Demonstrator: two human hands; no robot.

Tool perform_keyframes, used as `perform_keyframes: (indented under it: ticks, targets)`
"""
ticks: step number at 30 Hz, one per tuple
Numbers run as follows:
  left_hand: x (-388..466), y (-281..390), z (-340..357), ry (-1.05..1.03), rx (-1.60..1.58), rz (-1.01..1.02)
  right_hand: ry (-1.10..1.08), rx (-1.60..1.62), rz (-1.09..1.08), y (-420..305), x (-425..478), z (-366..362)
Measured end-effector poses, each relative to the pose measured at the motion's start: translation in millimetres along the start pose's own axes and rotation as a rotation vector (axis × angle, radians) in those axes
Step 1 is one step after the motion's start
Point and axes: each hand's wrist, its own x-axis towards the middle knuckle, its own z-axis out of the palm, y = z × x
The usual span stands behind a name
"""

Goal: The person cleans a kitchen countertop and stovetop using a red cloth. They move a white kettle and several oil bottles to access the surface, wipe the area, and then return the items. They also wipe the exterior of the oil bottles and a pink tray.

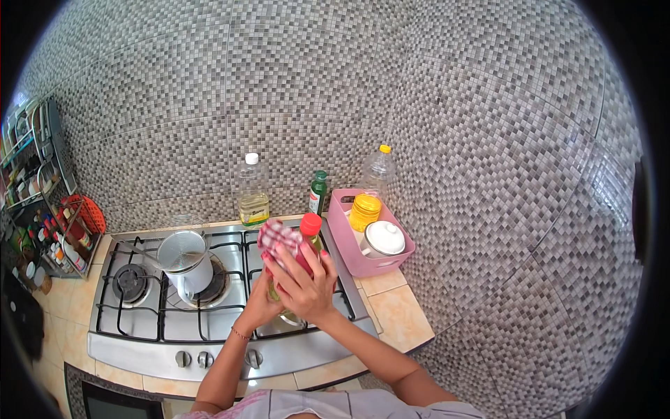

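Over the right part of the steel gas hob (141,345), both hands are on a bottle of yellowish liquid that is mostly hidden by them. My left hand (263,301) wraps around its lower part. With a red and white checked cloth (280,238) under its fingers, my right hand (309,283) covers the upper side. Just behind stands a bottle with a red cap (311,224), partly hidden. On a left burner sits a white enamel mug (192,277) with a wire mesh strainer (180,250) resting on its top.
A clear oil bottle (254,196) and a green bottle (317,194) stand behind the hob. The pink plastic basket (377,266) at right holds a yellow oil bottle (365,212) and a white lidded enamel pot (384,239). A rack of bottles (68,241) stands far left.
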Motion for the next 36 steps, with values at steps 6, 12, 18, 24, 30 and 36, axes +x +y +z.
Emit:
perform_keyframes:
  ticks: [6,12,18,24,30,36]
  targets:
    - [-1.5,-0.1,6.4,0.179,-0.147,-0.004,-0.109,-0.083,0.024,-4.3,36.2,3.4]
    - [-15.1,-18.9,4.8,0.038,0.061,-0.067,-0.126,-0.093,-0.255,1.2,-27.4,3.2]
    - [-7.8,-5.1,-0.9,0.008,0.008,-0.054,0.125,-0.033,-0.208,17.5,-21.6,14.0]
    - [-3.8,13.3,-6.9,0.051,-0.292,-0.121,0.194,0.311,0.061,14.2,-11.4,22.4]
    - [0.2,20.4,-18.9,-0.075,-0.381,-0.146,0.162,0.731,0.346,3.4,-100.3,52.2]
    - [5.2,23.8,-46.3,-0.009,-0.963,-0.257,0.118,0.881,0.311,8.6,-36.9,31.4]
